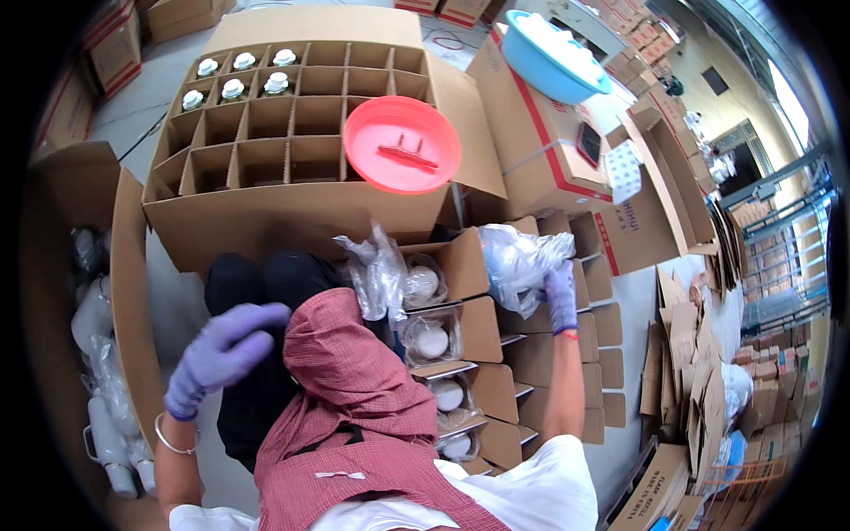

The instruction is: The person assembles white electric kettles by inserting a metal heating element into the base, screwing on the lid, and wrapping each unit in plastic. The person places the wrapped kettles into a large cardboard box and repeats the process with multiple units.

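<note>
My right hand (560, 296) fingers grip a crumpled plastic bag (518, 257) at two o'clock; my left hand (221, 350) hangs loosely open, empty.

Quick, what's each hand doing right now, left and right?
Left hand: loosely curled, holding nothing, resting near the dark trousers.
Right hand: closed on a clear plastic bag above the small boxes.

Right hand (560, 296) fingertips buried in plastic bag (518, 258).
</note>
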Action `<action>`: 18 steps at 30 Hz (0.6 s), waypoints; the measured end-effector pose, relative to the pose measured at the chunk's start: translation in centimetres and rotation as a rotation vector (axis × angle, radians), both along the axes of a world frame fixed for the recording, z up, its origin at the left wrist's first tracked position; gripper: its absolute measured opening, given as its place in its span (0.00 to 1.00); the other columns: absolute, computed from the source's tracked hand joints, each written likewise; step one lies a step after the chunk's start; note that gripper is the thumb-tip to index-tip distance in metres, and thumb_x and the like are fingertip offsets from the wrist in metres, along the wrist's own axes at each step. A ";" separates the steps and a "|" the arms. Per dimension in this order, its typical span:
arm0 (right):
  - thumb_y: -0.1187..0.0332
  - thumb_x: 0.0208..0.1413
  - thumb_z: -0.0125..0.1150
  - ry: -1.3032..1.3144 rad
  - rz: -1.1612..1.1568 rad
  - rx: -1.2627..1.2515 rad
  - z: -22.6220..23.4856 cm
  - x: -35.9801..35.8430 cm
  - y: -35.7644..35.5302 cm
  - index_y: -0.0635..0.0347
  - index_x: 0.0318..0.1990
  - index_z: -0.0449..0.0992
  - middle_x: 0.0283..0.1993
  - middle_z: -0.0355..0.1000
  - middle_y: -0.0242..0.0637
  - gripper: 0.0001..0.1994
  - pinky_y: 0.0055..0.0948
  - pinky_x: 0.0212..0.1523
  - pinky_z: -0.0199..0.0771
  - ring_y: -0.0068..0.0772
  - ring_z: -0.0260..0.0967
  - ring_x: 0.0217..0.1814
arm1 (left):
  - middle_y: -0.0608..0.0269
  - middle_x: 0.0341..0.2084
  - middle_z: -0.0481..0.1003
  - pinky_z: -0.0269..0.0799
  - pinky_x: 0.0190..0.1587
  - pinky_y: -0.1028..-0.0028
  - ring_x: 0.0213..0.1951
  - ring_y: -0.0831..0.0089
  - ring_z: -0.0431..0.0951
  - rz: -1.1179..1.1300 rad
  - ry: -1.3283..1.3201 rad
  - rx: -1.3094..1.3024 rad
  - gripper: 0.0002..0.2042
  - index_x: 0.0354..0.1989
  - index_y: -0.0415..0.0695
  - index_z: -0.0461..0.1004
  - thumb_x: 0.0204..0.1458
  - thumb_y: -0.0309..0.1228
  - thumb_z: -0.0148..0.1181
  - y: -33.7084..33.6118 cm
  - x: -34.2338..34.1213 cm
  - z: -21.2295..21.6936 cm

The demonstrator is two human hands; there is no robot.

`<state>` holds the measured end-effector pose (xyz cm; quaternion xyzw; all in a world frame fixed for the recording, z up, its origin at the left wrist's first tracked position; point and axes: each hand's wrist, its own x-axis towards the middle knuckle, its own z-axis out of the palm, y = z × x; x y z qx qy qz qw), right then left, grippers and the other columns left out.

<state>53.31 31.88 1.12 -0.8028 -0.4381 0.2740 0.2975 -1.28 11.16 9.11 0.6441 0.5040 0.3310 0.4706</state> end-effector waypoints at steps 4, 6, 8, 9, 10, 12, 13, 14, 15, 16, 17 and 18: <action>0.53 0.61 0.58 -0.577 0.693 0.093 -2.3 3.2 5.2 0.60 0.35 0.78 0.40 0.76 0.40 0.17 0.41 0.43 0.71 0.32 0.73 0.42 | 0.58 0.49 0.78 0.68 0.60 0.72 0.54 0.70 0.76 0.402 -0.092 -0.012 0.17 0.58 0.36 0.73 0.64 0.25 0.49 -1.8 -5.7 -0.3; 0.57 0.62 0.57 -0.332 0.595 -0.061 -4.3 0.6 7.0 0.60 0.45 0.79 0.40 0.76 0.41 0.16 0.43 0.43 0.70 0.36 0.71 0.42 | 0.58 0.50 0.78 0.67 0.61 0.72 0.54 0.71 0.75 0.520 -0.049 0.024 0.16 0.59 0.35 0.72 0.65 0.28 0.50 -2.4 -9.0 -0.9; 0.60 0.61 0.58 -0.346 0.695 -0.123 -7.1 2.9 8.0 0.63 0.52 0.75 0.49 0.76 0.51 0.18 0.43 0.53 0.73 0.45 0.74 0.51 | 0.59 0.50 0.78 0.67 0.60 0.71 0.53 0.71 0.75 0.667 0.008 0.110 0.17 0.59 0.36 0.72 0.66 0.30 0.50 -3.8 -14.8 -1.8; 0.60 0.57 0.62 -0.285 0.610 -0.177 -9.2 2.6 8.7 0.66 0.54 0.73 0.50 0.76 0.54 0.22 0.45 0.51 0.74 0.48 0.74 0.51 | 0.60 0.50 0.78 0.67 0.60 0.71 0.53 0.72 0.75 0.748 0.033 0.179 0.17 0.60 0.37 0.72 0.66 0.31 0.50 -4.4 -18.4 -2.4; 0.59 0.56 0.64 -0.437 0.704 -0.196 -12.0 2.8 9.8 0.68 0.53 0.72 0.51 0.75 0.55 0.24 0.42 0.51 0.75 0.50 0.74 0.53 | 0.60 0.50 0.78 0.68 0.60 0.71 0.53 0.72 0.75 0.902 0.004 0.230 0.17 0.60 0.36 0.72 0.66 0.31 0.49 -5.9 -22.2 -3.1; 0.62 0.58 0.62 -0.020 0.794 -0.114 -16.9 1.2 11.3 0.67 0.53 0.72 0.51 0.76 0.52 0.20 0.37 0.49 0.75 0.44 0.73 0.53 | 0.57 0.51 0.77 0.68 0.60 0.69 0.54 0.69 0.75 1.195 0.070 0.283 0.19 0.60 0.35 0.71 0.65 0.34 0.51 -9.2 -29.1 -3.8; 0.64 0.58 0.63 0.131 0.750 -0.117 -19.2 1.2 12.6 0.66 0.53 0.72 0.50 0.76 0.47 0.19 0.35 0.48 0.75 0.40 0.73 0.50 | 0.54 0.52 0.76 0.68 0.61 0.67 0.55 0.65 0.75 1.330 0.165 0.282 0.22 0.61 0.34 0.70 0.64 0.37 0.53 -10.5 -32.1 -4.1; 0.66 0.58 0.63 0.254 0.701 -0.138 -19.4 0.8 12.3 0.66 0.53 0.72 0.49 0.76 0.43 0.19 0.33 0.46 0.75 0.35 0.73 0.47 | 0.51 0.53 0.76 0.67 0.61 0.65 0.56 0.61 0.75 1.503 0.446 0.147 0.25 0.61 0.34 0.69 0.62 0.42 0.54 -13.7 -35.5 -5.7; 0.68 0.58 0.63 0.381 0.633 -0.152 -19.6 1.4 12.6 0.66 0.53 0.72 0.48 0.77 0.39 0.18 0.31 0.44 0.75 0.30 0.73 0.44 | 0.47 0.54 0.75 0.66 0.62 0.63 0.57 0.57 0.74 1.640 0.729 0.006 0.29 0.62 0.34 0.69 0.60 0.46 0.56 -15.0 -38.2 -7.9; 0.68 0.57 0.64 0.275 0.614 -0.110 -19.2 2.6 13.5 0.66 0.53 0.72 0.47 0.76 0.38 0.18 0.31 0.44 0.75 0.30 0.72 0.43 | 0.44 0.55 0.74 0.66 0.63 0.61 0.58 0.54 0.74 1.742 1.008 -0.145 0.33 0.62 0.34 0.68 0.58 0.51 0.57 -15.6 -41.0 -10.7; 0.69 0.56 0.64 0.165 0.576 -0.062 -17.8 4.5 14.7 0.66 0.53 0.72 0.46 0.76 0.37 0.19 0.31 0.43 0.75 0.30 0.72 0.42 | 0.41 0.56 0.73 0.65 0.63 0.60 0.58 0.51 0.73 1.780 0.943 -0.159 0.36 0.62 0.33 0.68 0.56 0.53 0.57 -16.1 -43.9 -14.0; 0.69 0.56 0.65 0.058 0.544 -0.015 -16.1 5.7 16.4 0.66 0.54 0.73 0.45 0.76 0.36 0.19 0.30 0.43 0.75 0.30 0.72 0.41 | 0.39 0.57 0.72 0.65 0.63 0.59 0.59 0.48 0.72 1.824 0.881 -0.178 0.38 0.62 0.33 0.67 0.54 0.56 0.58 -17.1 -46.5 -17.4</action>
